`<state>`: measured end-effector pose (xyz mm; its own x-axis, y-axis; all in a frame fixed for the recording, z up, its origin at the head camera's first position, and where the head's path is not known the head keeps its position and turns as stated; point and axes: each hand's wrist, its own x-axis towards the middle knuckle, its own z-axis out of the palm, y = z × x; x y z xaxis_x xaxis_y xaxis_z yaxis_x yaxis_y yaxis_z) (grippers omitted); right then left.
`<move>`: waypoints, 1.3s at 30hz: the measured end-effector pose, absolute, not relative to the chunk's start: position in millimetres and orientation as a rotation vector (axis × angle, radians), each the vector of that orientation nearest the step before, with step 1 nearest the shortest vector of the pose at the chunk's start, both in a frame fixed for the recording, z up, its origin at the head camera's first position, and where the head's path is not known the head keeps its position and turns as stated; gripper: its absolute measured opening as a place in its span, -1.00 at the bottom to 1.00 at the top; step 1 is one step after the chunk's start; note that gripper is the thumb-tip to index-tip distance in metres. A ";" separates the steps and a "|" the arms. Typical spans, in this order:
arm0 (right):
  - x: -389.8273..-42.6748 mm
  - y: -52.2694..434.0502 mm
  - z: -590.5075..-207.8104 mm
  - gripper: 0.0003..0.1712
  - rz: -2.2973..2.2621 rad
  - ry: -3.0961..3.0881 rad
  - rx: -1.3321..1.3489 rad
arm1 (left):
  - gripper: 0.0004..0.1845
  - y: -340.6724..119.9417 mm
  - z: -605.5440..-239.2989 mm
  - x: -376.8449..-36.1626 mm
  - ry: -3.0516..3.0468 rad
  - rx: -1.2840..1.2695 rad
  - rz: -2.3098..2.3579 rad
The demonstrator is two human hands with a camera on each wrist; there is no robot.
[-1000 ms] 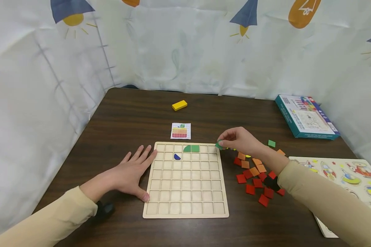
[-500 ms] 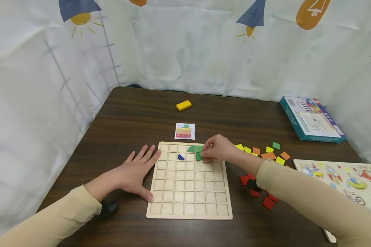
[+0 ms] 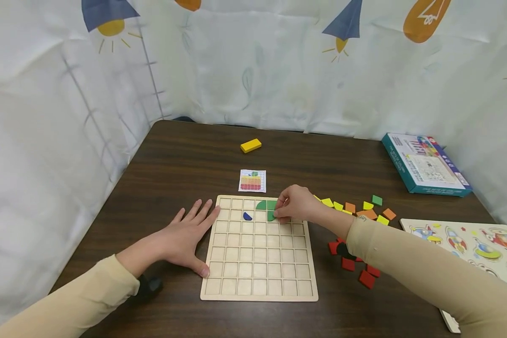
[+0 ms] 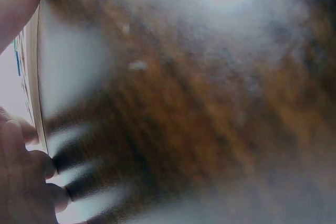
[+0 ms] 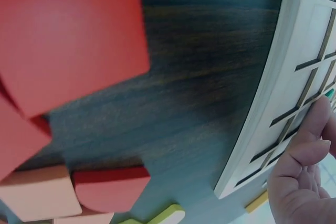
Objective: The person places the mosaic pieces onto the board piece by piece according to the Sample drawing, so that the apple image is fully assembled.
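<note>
Head view: the right hand (image 3: 295,206) pinches a green curved tile (image 3: 271,216) with a narrow grip and sets it into a cell of the wooden grid board (image 3: 259,293), just below the green tiles (image 3: 266,204) in the top row. A blue tile (image 3: 247,216) lies two cells to its left. The left hand (image 3: 188,238) rests flat, fingers spread, against the board's left edge on the desk (image 3: 186,150). A pattern card (image 3: 252,180) sits just beyond the board's far edge; loose tiles (image 3: 355,209) lie off its right edge.

Left wrist view: blurred; straight fingertips (image 4: 31,166) touch the board's rim.

Right wrist view: the fingers (image 5: 310,145) curl over the board's cells, with red tiles (image 5: 68,35) close to the lens.

Risk: the tile may be turned the wrong way against the card, or jam on a cell ridge; the sleeve could sweep the loose tiles.
</note>
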<state>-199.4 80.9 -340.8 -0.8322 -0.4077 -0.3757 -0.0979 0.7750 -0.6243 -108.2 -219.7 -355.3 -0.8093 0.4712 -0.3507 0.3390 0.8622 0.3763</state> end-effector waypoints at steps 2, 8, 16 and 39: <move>-199.5 82.1 -341.9 -0.86 -0.790 2.496 -0.431 | 0.57 -219.5 -355.3 -108.0 2.596 0.594 0.413; -198.9 83.2 -346.0 -0.81 -0.705 2.590 -0.610 | 0.57 -218.9 -355.1 -107.7 2.595 0.585 0.411; -198.1 87.8 -343.5 -0.79 -0.710 2.614 -0.594 | 0.57 -218.0 -357.6 -106.7 2.596 0.579 0.413; -245.3 287.1 -319.2 -0.61 -0.572 2.780 -0.237 | 0.60 -220.4 -358.5 -110.4 2.596 0.592 0.424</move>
